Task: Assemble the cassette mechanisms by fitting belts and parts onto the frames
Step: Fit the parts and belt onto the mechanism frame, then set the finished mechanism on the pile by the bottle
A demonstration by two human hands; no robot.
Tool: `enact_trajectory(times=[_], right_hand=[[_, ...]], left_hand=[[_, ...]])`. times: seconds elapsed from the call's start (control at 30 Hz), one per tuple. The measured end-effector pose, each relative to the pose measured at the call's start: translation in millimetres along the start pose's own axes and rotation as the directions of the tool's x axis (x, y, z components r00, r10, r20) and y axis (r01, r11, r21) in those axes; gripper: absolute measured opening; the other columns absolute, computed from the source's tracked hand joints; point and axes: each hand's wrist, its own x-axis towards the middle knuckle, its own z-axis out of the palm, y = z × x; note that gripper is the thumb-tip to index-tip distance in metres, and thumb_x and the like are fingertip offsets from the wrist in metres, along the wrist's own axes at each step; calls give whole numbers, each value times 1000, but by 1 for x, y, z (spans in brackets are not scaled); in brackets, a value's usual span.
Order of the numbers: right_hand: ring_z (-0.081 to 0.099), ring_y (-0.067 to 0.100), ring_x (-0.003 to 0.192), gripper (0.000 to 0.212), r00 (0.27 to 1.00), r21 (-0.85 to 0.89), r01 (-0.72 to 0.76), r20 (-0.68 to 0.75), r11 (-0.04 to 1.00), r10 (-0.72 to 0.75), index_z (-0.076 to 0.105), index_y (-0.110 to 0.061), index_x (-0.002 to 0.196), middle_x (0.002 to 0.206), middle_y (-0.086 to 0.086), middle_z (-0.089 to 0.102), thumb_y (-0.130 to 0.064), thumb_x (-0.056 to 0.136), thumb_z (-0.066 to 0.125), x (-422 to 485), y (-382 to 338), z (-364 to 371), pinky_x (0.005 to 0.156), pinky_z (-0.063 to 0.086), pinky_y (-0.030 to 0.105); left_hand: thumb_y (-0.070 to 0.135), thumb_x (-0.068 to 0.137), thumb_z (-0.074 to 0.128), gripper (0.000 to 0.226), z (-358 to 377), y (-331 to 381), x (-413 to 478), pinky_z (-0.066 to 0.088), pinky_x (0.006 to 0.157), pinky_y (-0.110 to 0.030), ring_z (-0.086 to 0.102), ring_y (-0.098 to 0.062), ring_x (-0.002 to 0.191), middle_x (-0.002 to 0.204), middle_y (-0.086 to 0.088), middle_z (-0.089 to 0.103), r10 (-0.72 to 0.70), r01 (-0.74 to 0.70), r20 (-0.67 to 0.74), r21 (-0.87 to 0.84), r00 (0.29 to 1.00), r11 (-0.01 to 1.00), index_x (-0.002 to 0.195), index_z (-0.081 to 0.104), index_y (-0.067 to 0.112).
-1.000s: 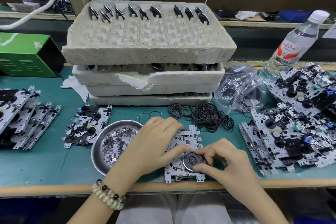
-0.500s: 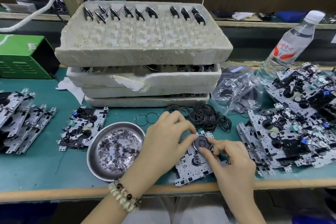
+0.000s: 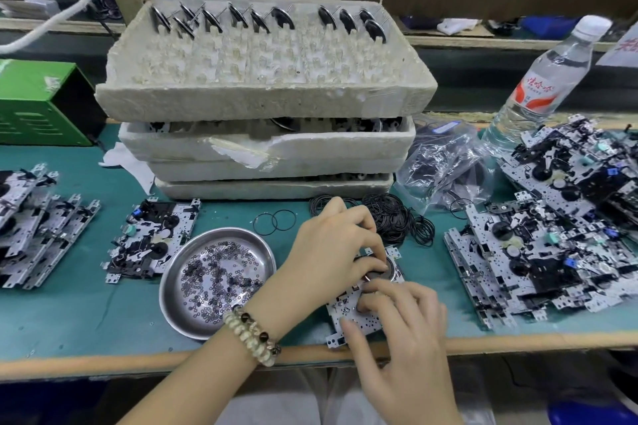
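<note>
A perforated metal frame [image 3: 349,318] is seen lying askew at the front edge of the tabletop [image 3: 86,314], right of centre, with a black disc [image 3: 393,266] seated on its far end. The disc is pinched by the curled fingers of the left hand [image 3: 331,252]. The frame is gripped lower down by the bent fingers and thumb of the right hand [image 3: 404,324], and much of it is hidden. A steel dish [image 3: 176,310] of washers is set just left, with loose belts [image 3: 393,217] behind. Half a second earlier, the right fingertips were held at the disc.

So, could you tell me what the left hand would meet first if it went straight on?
Probably the pile of black belts, just beyond the flywheel the left hand pinches on the frame; depth is unclear.
</note>
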Motion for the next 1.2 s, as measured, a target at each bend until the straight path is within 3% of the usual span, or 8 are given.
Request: enact_trajectory(times=[0.23,0.4,0.5,0.63,0.8,1.03,1.1,1.2], right_hand=[[52,25,98,32,971,-187,237,76,953,-227,71,-14,83,110,-3,69,-41,92,55,-1,16,-9,86,36,37],[48,22,99,26,999,5,-40,-19,999,40,70,-13,87,109,-1,64,-34,91,56,0,29,-20,94,35,27],[46,8,85,15,966,55,-259,-9,964,260,59,-14,88,90,-10,52,-29,94,57,3,35,-28,80,34,15],[46,8,58,25,885,-87,-391,239,916,400,51,-21,74,58,-10,44,-33,96,53,8,50,-38,56,33,25],[46,9,48,41,798,-15,-445,447,895,404,51,-19,57,51,-3,55,-30,96,54,21,60,-49,52,32,23],[32,9,35,33,571,481,-818,615,315,544,63,-8,53,49,12,48,-15,85,61,52,41,-70,35,22,11],[33,9,35,34,634,479,-772,537,418,556,64,-6,56,48,9,50,-13,89,60,65,31,-84,34,24,12],[39,9,35,44,902,124,-390,251,913,351,58,-11,59,47,4,53,-33,97,58,82,7,-101,38,30,17]], left_hand=[[51,86,70,14,2,-3,2,23,58,-16,29,-5,91,93,22,46,24,-24,12,-14,1000,1000,90,77,40],[35,80,81,6,1,0,-4,31,61,-25,41,-15,85,92,11,61,155,-153,-92,26,984,988,80,78,30],[5,79,73,20,9,-1,-12,38,61,-28,56,-26,81,97,0,66,298,-272,-176,155,938,950,82,78,24],[1,85,44,37,11,-2,-26,40,68,-29,61,-26,88,99,-1,67,369,-326,-192,220,909,919,83,76,20],[-1,84,50,35,15,-10,-48,46,85,-36,54,-25,103,110,-3,63,200,-188,-363,68,910,980,102,75,15],[14,100,48,26,35,-12,-71,42,97,-28,53,-14,112,116,5,55,-55,-143,-599,-277,799,950,123,60,16],[18,100,46,26,35,-13,-73,40,99,-27,53,-13,114,118,7,53,-105,-147,-628,-335,771,931,125,56,18],[24,103,43,26,35,-14,-74,40,98,-27,53,-15,112,122,8,52,-152,-175,-677,-389,720,904,126,54,19]])
